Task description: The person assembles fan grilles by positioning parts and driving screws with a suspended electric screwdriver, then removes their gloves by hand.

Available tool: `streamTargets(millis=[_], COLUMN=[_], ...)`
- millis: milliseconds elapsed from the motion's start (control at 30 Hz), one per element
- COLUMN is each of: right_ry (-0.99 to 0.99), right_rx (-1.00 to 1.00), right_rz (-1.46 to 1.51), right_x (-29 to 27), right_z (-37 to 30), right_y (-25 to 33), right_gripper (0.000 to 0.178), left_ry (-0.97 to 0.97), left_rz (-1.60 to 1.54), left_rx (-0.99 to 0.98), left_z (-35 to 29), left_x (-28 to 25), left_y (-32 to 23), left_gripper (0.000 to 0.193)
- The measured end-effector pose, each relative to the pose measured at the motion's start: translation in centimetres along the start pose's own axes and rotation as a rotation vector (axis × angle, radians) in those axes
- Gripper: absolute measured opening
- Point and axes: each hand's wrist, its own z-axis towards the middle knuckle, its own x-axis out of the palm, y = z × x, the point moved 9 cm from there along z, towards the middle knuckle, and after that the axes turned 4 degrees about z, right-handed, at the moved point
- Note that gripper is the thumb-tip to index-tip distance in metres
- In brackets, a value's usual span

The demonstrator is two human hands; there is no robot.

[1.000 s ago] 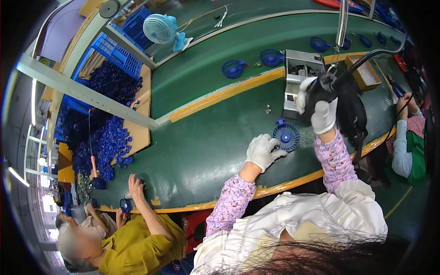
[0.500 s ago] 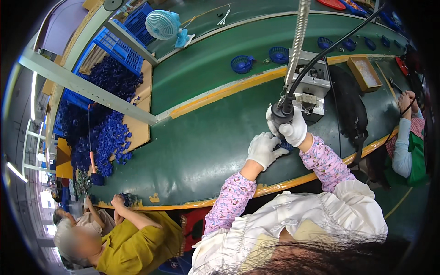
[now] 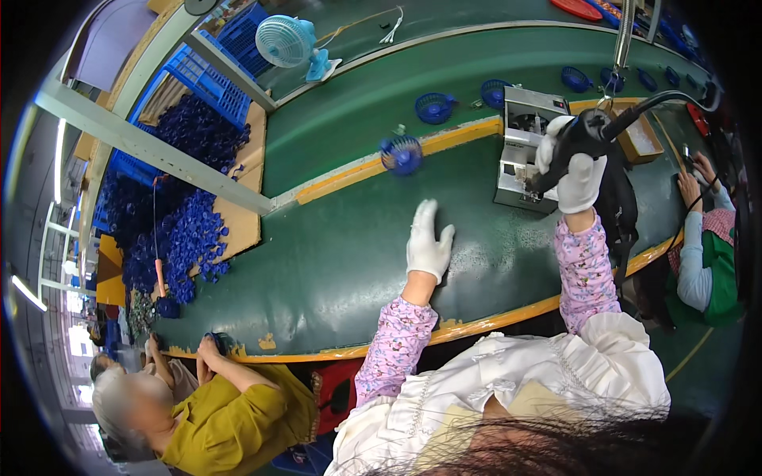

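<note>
My left hand (image 3: 427, 240), in a white glove, lies open and flat on the green belt (image 3: 333, 262), holding nothing. My right hand (image 3: 575, 170), also gloved, is raised and grips a black powered screwdriver (image 3: 583, 141) that hangs on a black cable. Its tip is close to a small grey metal machine (image 3: 525, 151) on the belt. A blue round fan grille (image 3: 402, 153) lies on the belt well beyond my left hand, near the yellow stripe.
More blue grilles (image 3: 435, 106) lie on the far lane. Heaps of blue parts (image 3: 171, 230) fill cardboard and crates at left, below a pale blue desk fan (image 3: 287, 40). A person in yellow (image 3: 214, 412) works lower left; another in green (image 3: 702, 254) sits right.
The blue grille that was under my hands now lies farther up the belt to the left. My left hand has opened flat. My right hand has lifted the screwdriver up to the right.
</note>
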Motion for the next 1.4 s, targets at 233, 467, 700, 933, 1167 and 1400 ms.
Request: streamTargets(millis=[233, 467, 700, 933, 1167, 1400], right_ry=[0.035, 0.072, 0.058, 0.038, 0.055, 0.087], right_rx=[0.031, 0.162, 0.179, 0.180, 0.275, 0.316], right_rz=[0.056, 0.085, 0.098, 0.124, 0.346, 0.297], right_x=[0.2, 1.9, 1.3, 1.4, 2.7, 3.5], right_z=[-1.1, -3.3, -3.3, -3.5, -4.1, -5.1], right_y=[-0.5, -1.0, -0.6, -0.5, -2.2, -4.3], right_gripper=[0.074, 0.082, 0.082, 0.082, 0.083, 0.076], left_ry=[0.114, -0.145, -0.518, -0.347, 0.262, 0.436], left_rz=[-0.044, 0.070, 0.782, 0.354, 0.034, -0.064], left_rx=[0.118, 0.054, -0.639, -0.790, 0.055, 0.282], left_z=[-0.1, 1.2, -1.4, -3.0, 0.6, -1.0], left_x=[1.0, -3.3, -15.8, -13.6, 0.3, 3.0], left_y=[-2.0, 1.1, 8.9, 14.2, -1.1, -6.2], left_gripper=[0.025, 0.021, 0.041, 0.037, 0.040, 0.045])
